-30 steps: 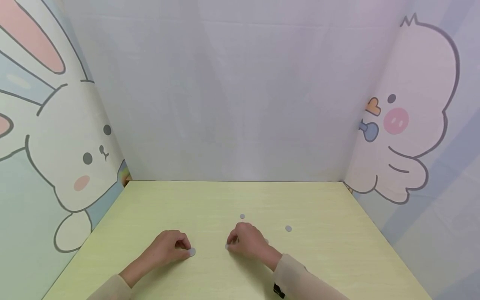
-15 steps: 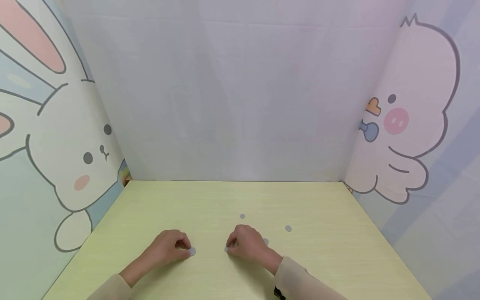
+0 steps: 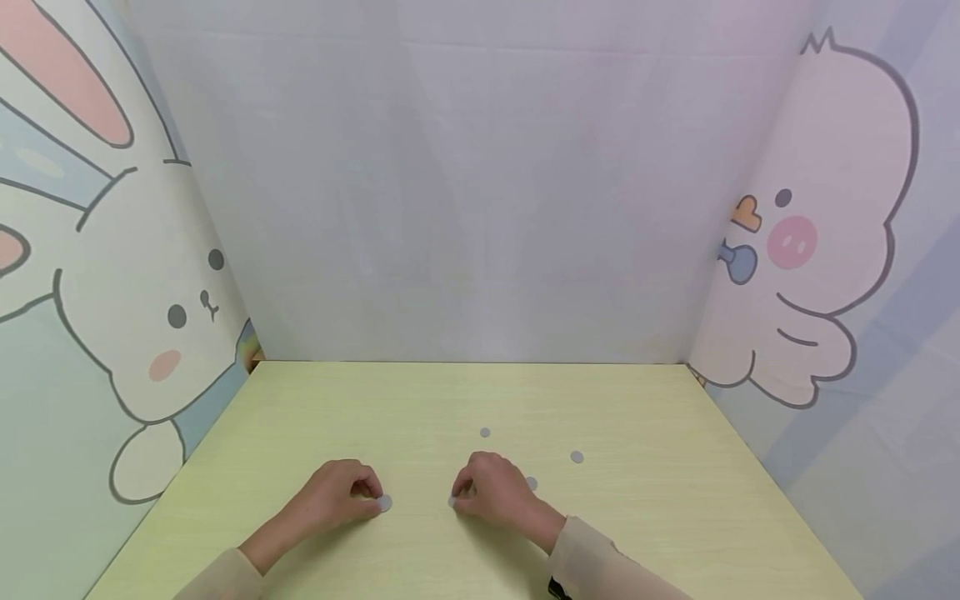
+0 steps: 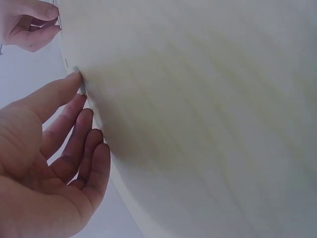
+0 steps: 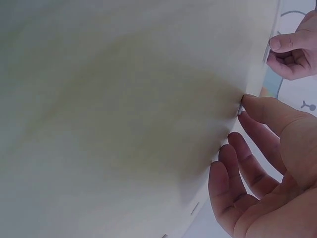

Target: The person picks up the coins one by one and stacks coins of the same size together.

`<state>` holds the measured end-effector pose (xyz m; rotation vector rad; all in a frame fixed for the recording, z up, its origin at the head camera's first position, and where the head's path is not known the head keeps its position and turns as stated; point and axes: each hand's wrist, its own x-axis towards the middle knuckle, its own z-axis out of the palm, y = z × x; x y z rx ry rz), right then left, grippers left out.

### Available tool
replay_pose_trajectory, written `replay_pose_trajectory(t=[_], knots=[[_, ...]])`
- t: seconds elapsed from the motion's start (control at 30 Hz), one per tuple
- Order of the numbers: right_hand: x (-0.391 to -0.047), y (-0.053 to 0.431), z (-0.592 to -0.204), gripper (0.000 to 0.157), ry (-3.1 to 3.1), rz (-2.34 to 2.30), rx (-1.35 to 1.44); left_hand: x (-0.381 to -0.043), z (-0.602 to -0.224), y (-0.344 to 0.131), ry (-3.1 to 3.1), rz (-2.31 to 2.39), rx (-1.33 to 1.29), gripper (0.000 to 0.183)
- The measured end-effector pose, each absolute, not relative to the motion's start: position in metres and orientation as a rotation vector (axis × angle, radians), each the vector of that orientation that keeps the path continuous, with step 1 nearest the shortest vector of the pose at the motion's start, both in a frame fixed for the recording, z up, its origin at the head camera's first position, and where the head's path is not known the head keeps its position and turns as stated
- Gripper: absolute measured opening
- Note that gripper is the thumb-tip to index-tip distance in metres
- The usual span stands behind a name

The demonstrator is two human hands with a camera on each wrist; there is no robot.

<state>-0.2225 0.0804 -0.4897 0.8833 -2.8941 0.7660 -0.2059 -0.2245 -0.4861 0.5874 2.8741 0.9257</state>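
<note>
Two silvery coins are pinched at the table surface, one per hand. My left hand holds its coin between thumb and index finger, and the coin's thin edge shows in the left wrist view. To the right, my right hand pinches a smaller-looking coin, mostly covered by the fingertips. In the right wrist view only a sliver of that coin appears. The other fingers of both hands are bent, close to the tabletop. A gap of bare table separates the hands.
Beyond the right hand lie a coin, another coin farther right, and a coin right beside the hand. The pale yellow table meets a grey cloth backdrop, with cartoon-printed curtains at both sides.
My right hand has slid slightly nearer to me with its coin, uncovering more of the coin beside it. The left hand stays in place.
</note>
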Motion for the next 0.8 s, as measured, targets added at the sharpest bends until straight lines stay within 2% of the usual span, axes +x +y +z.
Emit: replay_pose_trajectory(t=[0.8], knots=[[-0.2247,0.08,-0.4936,0.005,-2.895,0.779,0.881,-0.2056,-0.4859,-0.2267,2.875,0.914,0.616,0.017]])
